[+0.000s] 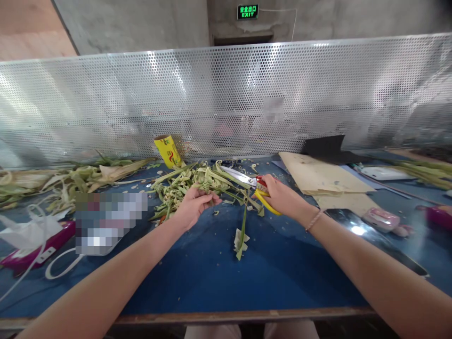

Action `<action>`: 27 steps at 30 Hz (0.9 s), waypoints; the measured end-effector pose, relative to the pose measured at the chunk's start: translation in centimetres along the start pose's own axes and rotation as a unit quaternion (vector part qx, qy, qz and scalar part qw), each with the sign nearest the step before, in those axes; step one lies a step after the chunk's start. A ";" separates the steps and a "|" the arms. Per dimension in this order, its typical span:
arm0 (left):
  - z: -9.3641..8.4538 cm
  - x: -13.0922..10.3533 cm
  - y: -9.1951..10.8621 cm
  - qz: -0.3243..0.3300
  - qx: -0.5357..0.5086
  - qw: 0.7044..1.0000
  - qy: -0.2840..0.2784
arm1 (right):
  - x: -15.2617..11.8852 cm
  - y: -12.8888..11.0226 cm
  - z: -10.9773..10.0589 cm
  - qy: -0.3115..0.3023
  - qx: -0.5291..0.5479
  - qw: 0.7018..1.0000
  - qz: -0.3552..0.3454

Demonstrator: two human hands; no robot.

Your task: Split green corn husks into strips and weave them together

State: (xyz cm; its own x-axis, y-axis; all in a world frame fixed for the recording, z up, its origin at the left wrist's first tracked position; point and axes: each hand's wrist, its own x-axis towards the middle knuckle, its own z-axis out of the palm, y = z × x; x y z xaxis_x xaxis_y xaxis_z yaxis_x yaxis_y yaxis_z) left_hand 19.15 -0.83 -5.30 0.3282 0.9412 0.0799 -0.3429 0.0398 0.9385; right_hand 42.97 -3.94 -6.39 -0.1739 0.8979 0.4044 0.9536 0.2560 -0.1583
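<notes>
My right hand [282, 195] is closed round the red and yellow handles of a pair of scissors [242, 178], whose metal blades point left and away from me. At the near edge of a heap of green plant pieces [176, 187] is my left hand [197, 205], its fingers bent together; what they may hold is too small to tell. A long green leaf strip [242, 238] lies on the blue table just right of my left hand, with a pale scrap beside it.
A yellow tube [168, 151] leans behind the heap. Dried leaves [88, 181], a purple power strip [42, 249] and a blurred-out device [109, 223] lie left. Cardboard [325, 176], a dark phone-like slab [374, 240] and a pink object [381, 219] lie right. A perforated metal screen [226, 103] stands behind.
</notes>
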 end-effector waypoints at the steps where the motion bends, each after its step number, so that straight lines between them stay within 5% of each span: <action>1: 0.1 -0.1 0.1 -0.003 0.000 1.000 -0.003 | 0.0 -0.1 0.0 -0.001 -0.021 1.000 0.002; 27: -0.1 -0.1 -0.3 0.015 0.095 0.991 -0.088 | -1.0 -2.0 -0.2 -0.092 0.077 0.992 -0.037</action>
State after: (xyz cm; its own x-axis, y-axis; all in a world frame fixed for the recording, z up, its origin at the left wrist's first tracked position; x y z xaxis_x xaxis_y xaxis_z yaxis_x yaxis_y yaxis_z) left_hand 19.11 -0.91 -5.61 0.4750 0.8669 0.1513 -0.1891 -0.0673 0.9796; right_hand 41.24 -5.41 -6.24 -0.2970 0.9211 0.2519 0.8902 0.3625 -0.2759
